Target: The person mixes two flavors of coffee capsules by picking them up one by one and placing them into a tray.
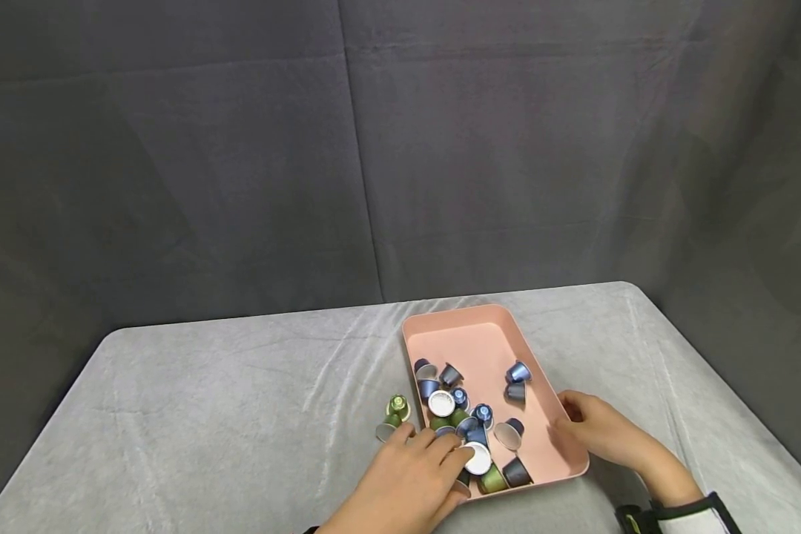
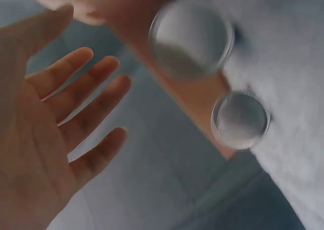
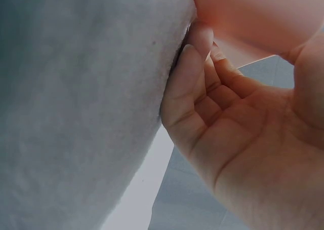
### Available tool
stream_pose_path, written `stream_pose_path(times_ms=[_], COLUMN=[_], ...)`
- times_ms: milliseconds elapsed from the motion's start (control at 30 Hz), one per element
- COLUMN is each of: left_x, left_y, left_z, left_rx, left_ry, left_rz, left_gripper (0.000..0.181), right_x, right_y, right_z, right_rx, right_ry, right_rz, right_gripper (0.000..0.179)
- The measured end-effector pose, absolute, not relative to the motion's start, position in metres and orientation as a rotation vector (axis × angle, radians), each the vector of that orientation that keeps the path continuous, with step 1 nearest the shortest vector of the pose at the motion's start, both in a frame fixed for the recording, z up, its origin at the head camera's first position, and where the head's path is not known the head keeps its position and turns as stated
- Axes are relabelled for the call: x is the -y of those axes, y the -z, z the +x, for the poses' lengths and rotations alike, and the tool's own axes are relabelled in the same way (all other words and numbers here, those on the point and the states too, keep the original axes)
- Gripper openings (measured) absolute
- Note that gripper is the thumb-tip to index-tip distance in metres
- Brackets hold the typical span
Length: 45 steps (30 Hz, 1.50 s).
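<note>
A pink tray (image 1: 463,335) lies at an angle on the table, holding many coffee capsules in blue, dark and green. My left hand (image 1: 403,475) is over the tray's near left corner, beside a white-lidded capsule (image 1: 477,458). In the left wrist view its fingers (image 2: 93,83) are spread, with nothing in the palm. Two green capsules, one upright (image 1: 397,405) and one tipped over (image 1: 389,426), sit outside the tray just beyond that hand. My right hand (image 1: 604,432) grips the tray's right side, thumb at the rim and fingers (image 3: 185,83) curled against the outside near its bottom.
A grey cloth covers the table (image 1: 207,415), which has rounded far corners. Dark fabric (image 1: 240,163) hangs behind it and along the sides. Within the tray, most capsules crowd the left and near side; a few, such as a blue one (image 1: 518,371), lie by the right wall.
</note>
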State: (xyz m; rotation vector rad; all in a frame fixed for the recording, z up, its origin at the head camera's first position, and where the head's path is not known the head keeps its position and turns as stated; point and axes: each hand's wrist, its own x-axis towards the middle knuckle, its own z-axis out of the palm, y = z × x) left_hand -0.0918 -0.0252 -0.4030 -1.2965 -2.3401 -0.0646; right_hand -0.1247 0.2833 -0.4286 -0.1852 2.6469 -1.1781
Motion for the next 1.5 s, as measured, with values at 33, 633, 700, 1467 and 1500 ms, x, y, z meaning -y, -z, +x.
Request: stream_pose_path(times_ms=[33, 633, 700, 1467, 1500], left_x=[0.028, 0.083, 0.08, 0.052, 0.051], left_y=[0.399, 0.362, 0.367, 0.414, 0.414], left_z=[-0.092, -0.105, -0.105, -0.106, -0.107], left_rx=[2.375, 2.832, 2.873, 2.834, 2.828], left_ry=[0.065, 0.423, 0.42, 0.218, 0.216], left_rz=[-1.28, -1.107, -1.132, -1.216, -1.214], left_gripper=[0.048, 0.049, 0.047, 0.019, 0.019], right_x=[-0.283, -0.283, -0.283, -0.282, -0.282], right_y=[0.429, 0.426, 0.426, 0.427, 0.427], right_z=[-0.125, -0.123, -0.123, -0.124, -0.124], right_rx=[-2.646, -2.636, -2.634, -2.656, -2.655], right_ry=[1.177, 1.174, 1.174, 1.141, 1.141], right_rz=[-0.182, -0.173, -0.165, -0.158, -0.158], right_gripper=[0.019, 0.021, 0.022, 0.023, 0.022])
